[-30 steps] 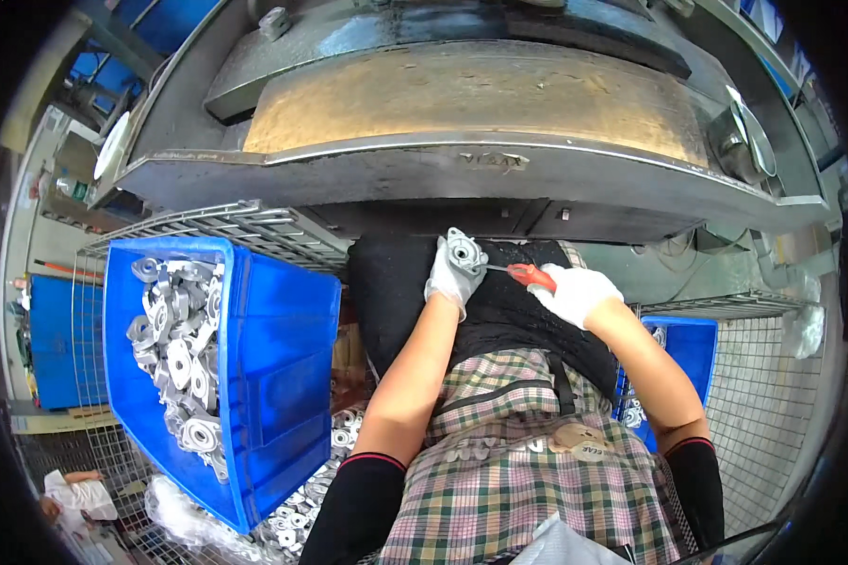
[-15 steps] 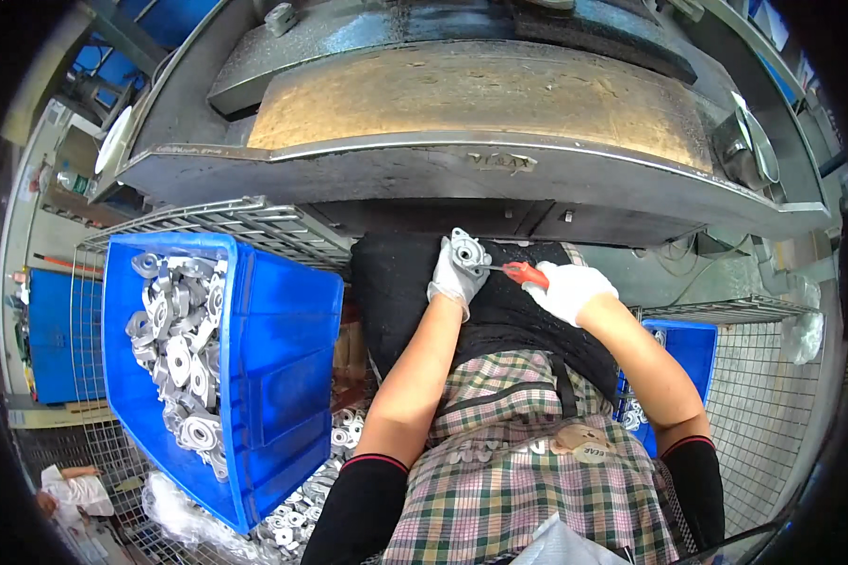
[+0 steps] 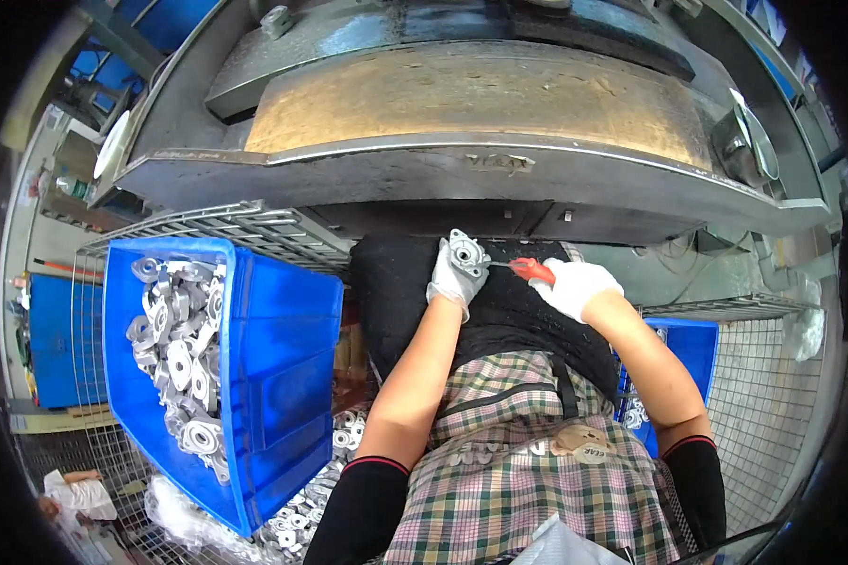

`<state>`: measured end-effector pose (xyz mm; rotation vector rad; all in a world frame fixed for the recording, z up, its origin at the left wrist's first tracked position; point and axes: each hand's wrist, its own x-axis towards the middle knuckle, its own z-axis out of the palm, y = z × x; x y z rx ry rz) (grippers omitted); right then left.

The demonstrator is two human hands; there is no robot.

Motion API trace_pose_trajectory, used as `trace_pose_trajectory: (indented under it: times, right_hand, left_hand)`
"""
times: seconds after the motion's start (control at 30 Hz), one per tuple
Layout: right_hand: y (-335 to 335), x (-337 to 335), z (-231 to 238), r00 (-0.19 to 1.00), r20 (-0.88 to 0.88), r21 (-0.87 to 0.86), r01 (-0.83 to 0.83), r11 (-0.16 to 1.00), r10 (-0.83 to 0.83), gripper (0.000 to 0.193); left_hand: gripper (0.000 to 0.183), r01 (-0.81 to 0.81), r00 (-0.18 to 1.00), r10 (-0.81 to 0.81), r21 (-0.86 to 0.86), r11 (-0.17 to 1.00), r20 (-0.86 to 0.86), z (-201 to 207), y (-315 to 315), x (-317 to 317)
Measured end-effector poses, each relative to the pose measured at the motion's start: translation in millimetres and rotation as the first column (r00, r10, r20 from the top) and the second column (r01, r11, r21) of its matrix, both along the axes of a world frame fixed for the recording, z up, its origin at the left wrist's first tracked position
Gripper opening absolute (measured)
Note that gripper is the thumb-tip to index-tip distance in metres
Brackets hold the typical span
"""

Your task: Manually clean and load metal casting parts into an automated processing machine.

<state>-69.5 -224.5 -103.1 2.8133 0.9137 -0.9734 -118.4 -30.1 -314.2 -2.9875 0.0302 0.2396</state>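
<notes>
A small grey metal casting (image 3: 465, 252), round-bossed with a flat flange, sat in front of the person's chest, just under the front edge of the big steel machine bed (image 3: 462, 169). The left hand (image 3: 454, 275), in a white glove, had its fingers closed around the casting from below, holding it face-up with the wrist bent back and the bare forearm rising straight from the lap. The right hand (image 3: 577, 284), also gloved in white, came in from the right with its elbow out wide and its forearm angled inward; its fingers were closed around a red-handled tool (image 3: 530, 269) whose thin metal tip pointed left and met the casting's edge. Both hands hovered over a black apron (image 3: 499, 311) worn above plaid clothing. On the left, a blue plastic bin (image 3: 283, 377) stood tilted on a wire rack (image 3: 245, 226), holding a heap of like castings (image 3: 179, 348) along its far wall. More silver parts lay loose below the bin, near the left knee. A second blue bin (image 3: 688, 348) showed partly behind the right forearm.
</notes>
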Motion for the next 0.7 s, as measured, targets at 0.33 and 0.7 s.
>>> trace_pose_trajectory:
  times: [0.33,0.7]
  right_hand:
    - [-3,4,-8,1.000,-0.004,0.002,0.025,1.000,-0.025,0.046]
    - [-3,4,-5,1.000,-0.009,0.001,0.015,1.000,-0.015,0.045]
  left_hand:
    - [0.048,0.000,0.995,0.002,0.017,1.000,-0.099,21,-2,-1]
    - [0.038,0.037,0.998,-0.038,0.033,0.999,0.054,12,-2,-4]
